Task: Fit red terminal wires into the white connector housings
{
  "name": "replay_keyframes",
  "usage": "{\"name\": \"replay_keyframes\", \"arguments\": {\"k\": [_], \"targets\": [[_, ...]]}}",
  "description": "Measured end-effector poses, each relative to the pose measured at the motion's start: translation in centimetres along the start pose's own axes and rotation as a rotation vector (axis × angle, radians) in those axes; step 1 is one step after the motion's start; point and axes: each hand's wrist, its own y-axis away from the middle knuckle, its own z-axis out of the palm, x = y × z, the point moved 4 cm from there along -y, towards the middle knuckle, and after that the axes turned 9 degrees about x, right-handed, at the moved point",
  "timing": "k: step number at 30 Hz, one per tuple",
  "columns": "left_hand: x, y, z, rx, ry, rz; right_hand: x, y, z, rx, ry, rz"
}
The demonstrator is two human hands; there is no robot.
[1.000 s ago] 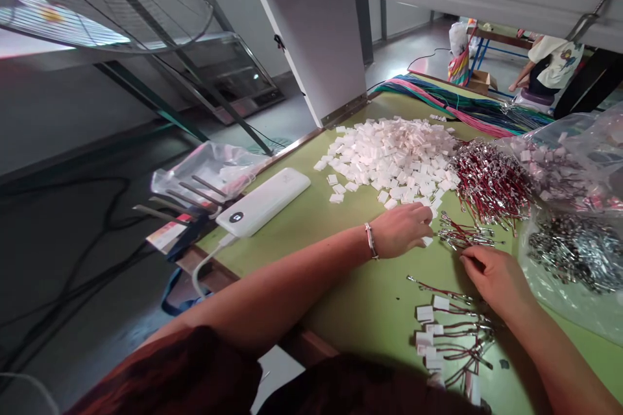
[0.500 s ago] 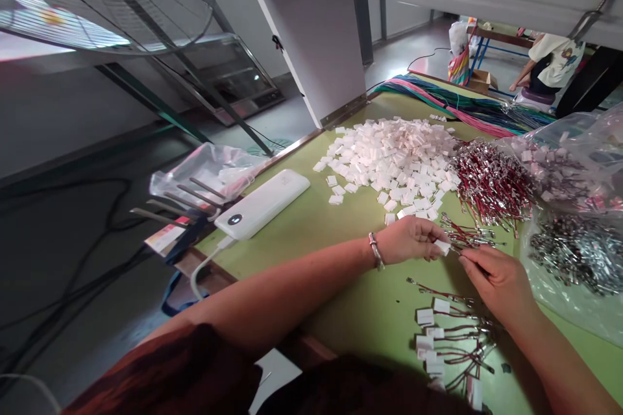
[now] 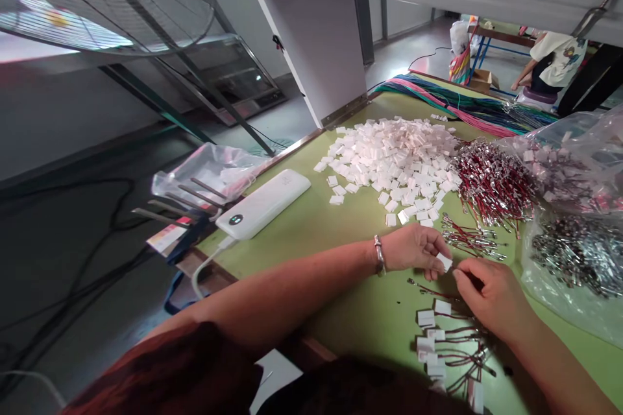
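Two bare hands meet over the near right part of a green desk (image 3: 360,314). The left hand (image 3: 411,251) pinches a white connector housing (image 3: 444,262) between thumb and fingers, just in front of the fingertips of the right hand (image 3: 491,292). Held this way, much of the small block is left uncovered, probably so that the other hand can get at it. The right hand's thumb and forefinger are pressed together; whether they grip a lead is too small to tell.

The supplies are arranged around the hands, presumably for short reaches. A pile of loose housings (image 3: 394,149) spreads beyond the left hand; a heap of red leads (image 3: 494,181) adjoins it on the right. A small batch of leads (image 3: 470,240), nearer than the heap, seems portioned out for easy picking.

Closer to the body, housings with leads (image 3: 435,366) lie in a rough column, white blocks to the left and wires trailing right, an order that likely keeps them from tangling. A clear plastic bag (image 3: 540,298) with metal parts (image 3: 579,256) rests at the right. A white power bank (image 3: 265,204) sits at the left edge, out of the working area.
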Motion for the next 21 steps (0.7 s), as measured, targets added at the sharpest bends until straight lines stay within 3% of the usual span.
{"name": "replay_keyframes", "arguments": {"k": [8,11,13,15,17,19,21], "targets": [[-1.0,-0.1,0.3,-0.038,-0.107,-0.058,0.9,0.6,1.7,-0.126,-0.014,-0.127],[0.4,0.4,0.2,-0.022,-0.365,0.051,0.9,0.5,1.6,-0.154,-0.043,-0.079],[2.1,0.8,-0.3,0.057,-0.683,0.207,0.6,0.3,1.2,-0.184,-0.074,-0.052],[3.6,1.0,-1.4,0.288,-0.978,0.315,0.2,0.2,0.9,-0.245,-0.111,-0.062],[4.3,0.9,-2.4,0.502,-1.213,0.339,0.2,-0.1,0.5,-0.252,-0.132,-0.071],[4.2,0.6,-2.8,0.57,-1.39,0.318,1.1,-0.6,-0.2,-0.112,-0.079,-0.05],[3.8,0.1,-2.7,0.539,-1.5,0.298,2.6,-1.1,-0.8,0.084,0.089,-0.023]]}}
